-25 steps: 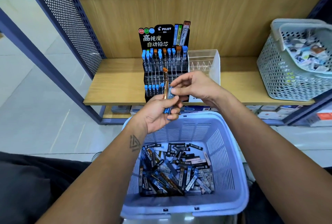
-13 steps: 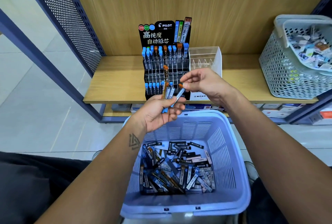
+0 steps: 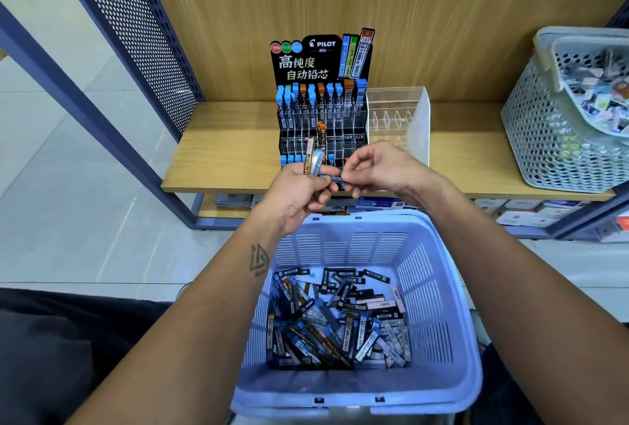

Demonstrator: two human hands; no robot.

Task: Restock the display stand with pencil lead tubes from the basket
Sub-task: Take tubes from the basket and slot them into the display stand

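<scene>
From the head camera, the left hand [image 3: 299, 193] holds a small bunch of pencil lead tubes [image 3: 313, 160] standing up, tips toward 12 o'clock. The right hand [image 3: 377, 171] pinches one tube [image 3: 337, 178] lying flat, 3 to 9 o'clock, between both hands. The display stand [image 3: 321, 108] sits just behind at 12 o'clock, nearer the right hand. The basket [image 3: 354, 390] with more tubes is at 6 o'clock.

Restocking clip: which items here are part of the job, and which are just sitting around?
Job:
display stand
blue basket of lead tubes
tubes in left hand
single tube pinched by right hand

Lying about:
clear acrylic organizer
grey basket
boxes on lower shelf
</scene>
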